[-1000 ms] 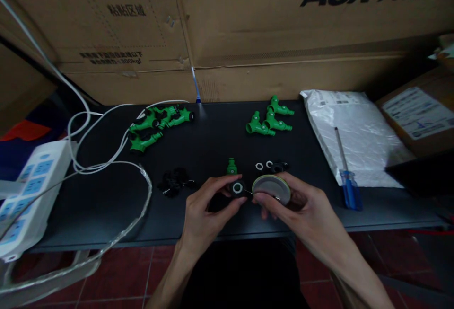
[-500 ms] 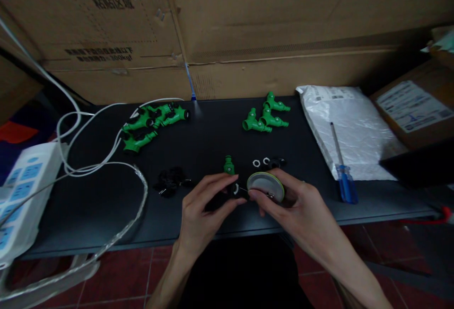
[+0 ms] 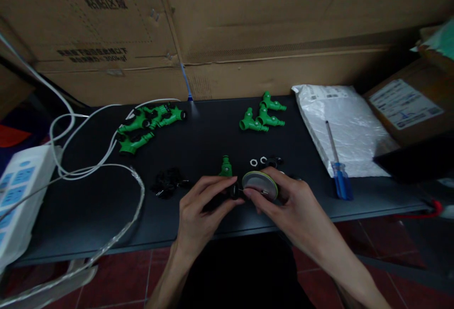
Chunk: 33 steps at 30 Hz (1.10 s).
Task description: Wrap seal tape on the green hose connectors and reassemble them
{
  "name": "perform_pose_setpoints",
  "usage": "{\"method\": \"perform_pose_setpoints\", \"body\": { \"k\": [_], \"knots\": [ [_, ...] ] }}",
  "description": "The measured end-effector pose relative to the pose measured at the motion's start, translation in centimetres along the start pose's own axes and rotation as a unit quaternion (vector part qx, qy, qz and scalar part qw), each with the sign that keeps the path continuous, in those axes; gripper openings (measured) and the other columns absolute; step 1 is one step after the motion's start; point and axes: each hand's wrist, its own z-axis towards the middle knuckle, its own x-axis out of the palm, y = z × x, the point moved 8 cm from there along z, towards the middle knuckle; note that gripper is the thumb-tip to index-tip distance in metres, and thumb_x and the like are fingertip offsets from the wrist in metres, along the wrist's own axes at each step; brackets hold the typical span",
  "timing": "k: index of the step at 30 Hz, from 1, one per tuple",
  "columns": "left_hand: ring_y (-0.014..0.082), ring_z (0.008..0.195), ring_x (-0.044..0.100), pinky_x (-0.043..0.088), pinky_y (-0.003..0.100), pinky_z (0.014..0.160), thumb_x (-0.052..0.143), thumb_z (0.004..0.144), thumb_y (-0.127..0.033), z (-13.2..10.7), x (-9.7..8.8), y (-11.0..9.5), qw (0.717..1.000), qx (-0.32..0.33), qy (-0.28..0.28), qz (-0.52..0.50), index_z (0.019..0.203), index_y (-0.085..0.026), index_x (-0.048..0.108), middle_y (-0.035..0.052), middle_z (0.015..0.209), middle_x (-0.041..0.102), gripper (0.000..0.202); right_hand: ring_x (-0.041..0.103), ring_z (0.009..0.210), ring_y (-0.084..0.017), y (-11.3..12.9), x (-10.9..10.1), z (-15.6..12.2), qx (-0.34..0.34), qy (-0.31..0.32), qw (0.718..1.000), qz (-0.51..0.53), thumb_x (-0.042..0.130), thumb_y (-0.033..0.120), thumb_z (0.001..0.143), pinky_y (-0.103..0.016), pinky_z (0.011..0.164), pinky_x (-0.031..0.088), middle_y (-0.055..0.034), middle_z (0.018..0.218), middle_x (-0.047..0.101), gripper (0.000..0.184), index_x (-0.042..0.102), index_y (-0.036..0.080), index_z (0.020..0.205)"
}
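Note:
My left hand (image 3: 198,209) pinches a small black round fitting (image 3: 234,190) between thumb and fingers above the black table (image 3: 106,205). Against it, my right hand (image 3: 283,205) holds a grey disc with a green rim (image 3: 260,182) and a thin metal pin between the fingertips. Just behind my hands a small green connector (image 3: 225,167) stands upright. White washers (image 3: 254,162) and small black rings (image 3: 273,162) lie beside it.
Green hose fittings (image 3: 262,115) lie at the back middle, more green and black ones (image 3: 147,122) at back left. Small black parts (image 3: 168,182) are heaped left of my hands. A blue-handled screwdriver (image 3: 338,176) lies on a white bag (image 3: 345,127). White cables and a power strip (image 3: 17,195) are at left.
The view has shifted so everything sits slightly lower left. My left hand has turned the black fitting, hiding its white ring, and both hands stay pressed together.

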Motion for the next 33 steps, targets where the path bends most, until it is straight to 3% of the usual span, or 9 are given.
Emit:
{"method": "perform_pose_setpoints", "body": {
  "k": [4,14,18,24,33],
  "knots": [
    [0.0118,0.087,0.071,0.06,0.021,0.078,0.086,0.085,-0.014,-0.1,-0.1,0.2,1.0,-0.004,0.001,-0.008,0.127,-0.026,0.074,0.0006,0.102,0.074,0.045,0.048,0.065,-0.012,0.0,0.2,0.1,0.002,0.009,1.0,-0.001,0.065,0.03,0.095,-0.025,0.06,0.04,0.0053,0.072,0.056,0.012,0.066,0.021,0.088],
    [0.0124,0.091,0.074,0.062,0.022,0.084,0.084,0.085,-0.01,-0.2,-0.2,0.2,1.0,-0.001,0.007,-0.023,0.128,-0.029,0.075,0.0,0.107,0.078,0.048,0.056,0.069,-0.013,0.0,0.5,0.1,0.017,0.041,0.999,0.013,0.066,0.027,0.095,-0.026,0.063,0.041,0.0036,0.078,0.065,0.009,0.069,0.021,0.09],
    [0.0117,0.087,0.074,0.062,0.02,0.08,0.086,0.084,-0.015,0.0,-0.7,0.1,1.0,-0.008,-0.011,-0.028,0.124,-0.029,0.078,-0.0008,0.101,0.079,0.043,0.055,0.063,-0.011,-0.1,1.0,0.5,0.038,0.06,0.992,0.105,0.07,0.029,0.093,-0.024,0.06,0.042,0.0053,0.069,0.06,0.012,0.068,0.019,0.087],
    [0.0102,0.081,0.074,0.061,0.016,0.072,0.089,0.082,-0.021,0.2,-1.0,0.4,0.997,-0.039,-0.033,-0.065,0.118,-0.031,0.081,-0.0015,0.094,0.08,0.037,0.059,0.061,-0.009,-0.4,1.6,0.7,0.055,0.08,0.959,0.266,0.083,0.033,0.087,-0.022,0.06,0.046,0.0043,0.07,0.066,0.021,0.07,0.016,0.087],
    [0.0132,0.095,0.079,0.064,0.018,0.086,0.088,0.084,-0.024,-0.3,-0.5,1.5,0.982,-0.115,-0.018,-0.149,0.119,-0.033,0.079,-0.0009,0.106,0.083,0.037,0.062,0.06,-0.008,-1.6,2.1,0.2,0.067,0.074,0.928,0.359,0.088,0.028,0.084,-0.021,0.058,0.045,0.0013,0.073,0.073,0.02,0.075,0.016,0.092]
  ]
}}
